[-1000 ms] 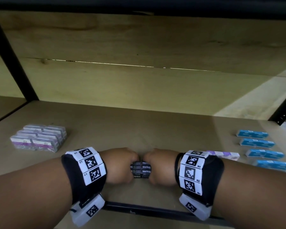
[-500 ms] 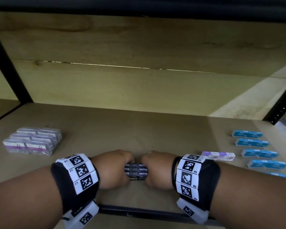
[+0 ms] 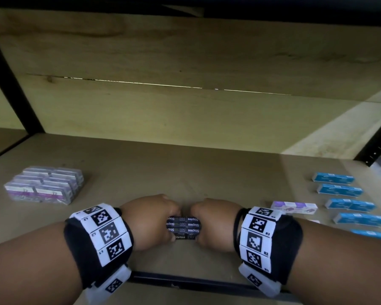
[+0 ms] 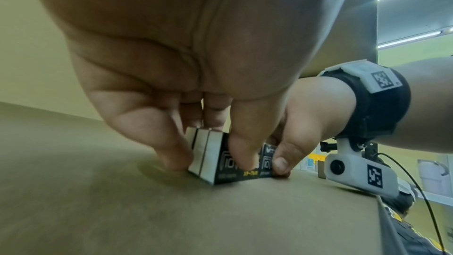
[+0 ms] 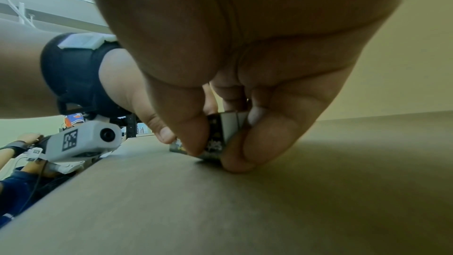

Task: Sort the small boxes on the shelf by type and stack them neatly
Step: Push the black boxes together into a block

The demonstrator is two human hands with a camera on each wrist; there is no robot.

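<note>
At the far left of the shelf (image 3: 207, 172) there is a block of purple and white boxes (image 3: 45, 186), packed close together in rows and more than one layer high. It stands well apart from my hands.

My left hand (image 3: 149, 221) is near the front edge of the shelf, in the middle. Its fingers are curled down and its thumb (image 4: 242, 154) presses on the front face of the black staple boxes (image 3: 184, 227), so this hand grips the left end of them. In the left wrist view one finger (image 4: 171, 150) touches the pale end of the boxes and reaches down to the shelf board.

The black staple boxes are between my two hands. I see three of them side by side, with the word "Staples" on top, and they rest on the shelf. How many there are in all I cannot tell, because my fingers cover the ends.

My right hand (image 3: 216, 223) grips the right end of the same boxes, thumb in front and curled fingers behind.

Just beside my right wrist lies one purple and white box (image 3: 294, 207) flat on the shelf. Further right, five blue boxes (image 3: 350, 204) lie flat one behind another in a column, each a little apart from the next. The nearest one is partly cut by the picture edge.
</note>
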